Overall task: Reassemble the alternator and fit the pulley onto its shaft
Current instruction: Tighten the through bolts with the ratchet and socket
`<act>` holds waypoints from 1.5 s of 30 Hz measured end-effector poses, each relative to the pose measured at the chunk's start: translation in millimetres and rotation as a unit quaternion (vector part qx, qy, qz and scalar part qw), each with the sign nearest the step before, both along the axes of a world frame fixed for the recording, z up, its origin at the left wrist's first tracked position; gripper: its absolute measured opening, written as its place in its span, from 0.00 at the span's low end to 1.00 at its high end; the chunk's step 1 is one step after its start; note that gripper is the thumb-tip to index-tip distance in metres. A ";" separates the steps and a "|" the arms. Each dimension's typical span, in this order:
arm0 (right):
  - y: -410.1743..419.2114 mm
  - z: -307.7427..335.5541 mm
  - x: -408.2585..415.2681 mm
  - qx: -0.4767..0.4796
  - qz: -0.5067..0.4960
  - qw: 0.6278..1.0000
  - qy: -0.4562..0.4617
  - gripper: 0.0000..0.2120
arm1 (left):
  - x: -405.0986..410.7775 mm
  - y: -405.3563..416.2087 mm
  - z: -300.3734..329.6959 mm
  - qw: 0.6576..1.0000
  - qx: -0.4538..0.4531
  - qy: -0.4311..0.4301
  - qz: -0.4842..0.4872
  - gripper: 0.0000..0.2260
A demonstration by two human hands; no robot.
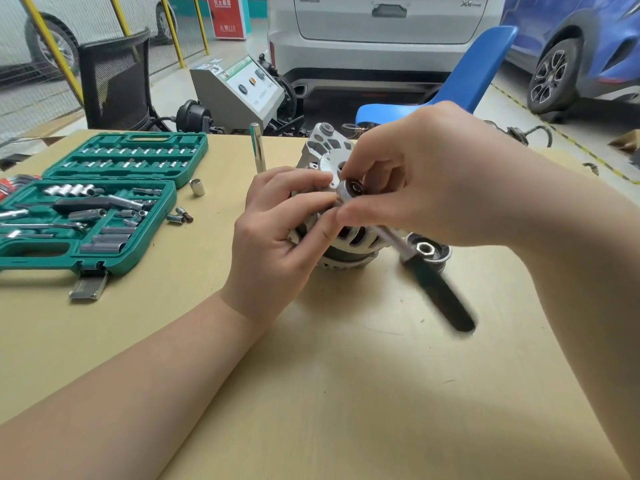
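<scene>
A silver alternator (325, 150) stands on the tan table (346, 375), its vented housing partly hidden by both hands. My left hand (277, 230) grips the housing's left side and steadies it. My right hand (422, 178) pinches the round head of a ratchet wrench (351, 189) on top of the alternator. The ratchet's black handle (440, 292) points down and to the right and looks motion-blurred. The black pulley (429, 251) with a silver nut in its middle lies on the table just right of the alternator, apart from the shaft.
An open green socket set case (104, 202) lies at the left, with loose sockets (196, 187) and bits beside it. A chrome extension bar (257, 147) stands upright behind the alternator. A blue chair (467, 74), a grey machine (239, 88) and parked cars stand beyond the table.
</scene>
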State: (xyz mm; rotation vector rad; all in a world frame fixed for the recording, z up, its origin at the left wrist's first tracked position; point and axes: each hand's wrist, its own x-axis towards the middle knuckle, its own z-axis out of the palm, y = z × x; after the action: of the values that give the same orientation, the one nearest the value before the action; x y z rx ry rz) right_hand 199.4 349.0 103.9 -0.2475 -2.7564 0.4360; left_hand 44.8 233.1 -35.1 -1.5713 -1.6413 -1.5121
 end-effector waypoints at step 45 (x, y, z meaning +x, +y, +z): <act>2.2 -0.6 -1.1 0.004 -0.012 1.000 0.000 0.11 | -3.9 0.1 -4.3 1.000 0.023 -0.006 -0.019 0.06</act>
State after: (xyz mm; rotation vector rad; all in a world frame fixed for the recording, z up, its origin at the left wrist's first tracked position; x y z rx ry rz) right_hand 198.3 351.2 103.4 -0.2778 -2.7510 0.4182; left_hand 40.9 233.2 -39.4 -1.5797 -1.5808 -1.5702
